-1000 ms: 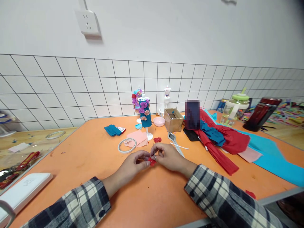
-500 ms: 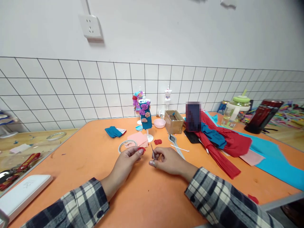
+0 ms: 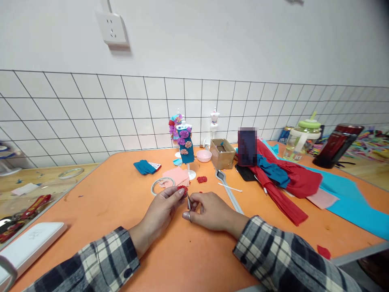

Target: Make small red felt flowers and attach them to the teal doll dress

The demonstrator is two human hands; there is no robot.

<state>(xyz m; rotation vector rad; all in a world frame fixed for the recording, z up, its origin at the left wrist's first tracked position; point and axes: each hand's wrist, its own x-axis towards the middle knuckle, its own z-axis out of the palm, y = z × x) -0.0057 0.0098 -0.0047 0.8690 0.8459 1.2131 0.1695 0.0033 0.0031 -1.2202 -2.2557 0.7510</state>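
My left hand [image 3: 162,207] pinches a small ruffled red paper piece [image 3: 182,190] between thumb and fingers. My right hand [image 3: 211,211] is closed on a pair of small metal scissors [image 3: 189,202], their tip close to the red piece; much of the handle is hidden by the fingers. Just beyond the hands lies another crinkled red piece [image 3: 201,179]. A roll of tape [image 3: 156,186] and pink sheets [image 3: 176,177] are by my left hand. Behind them stands a miniature dress form [image 3: 186,148] in blue with purple and pink flowers.
A pink bowl [image 3: 204,156] and cardboard box [image 3: 223,154] stand farther back. A phone [image 3: 247,147], red cloth-like sheets [image 3: 300,178], a bottle [image 3: 300,142] and a dark flask [image 3: 338,146] occupy the right. A white box-like device [image 3: 33,247] sits at the left edge.
My right hand has moved left with the scissors, bringing their tip up to the red piece. More of that piece shows above my left fingers. The camera view has shifted slightly.
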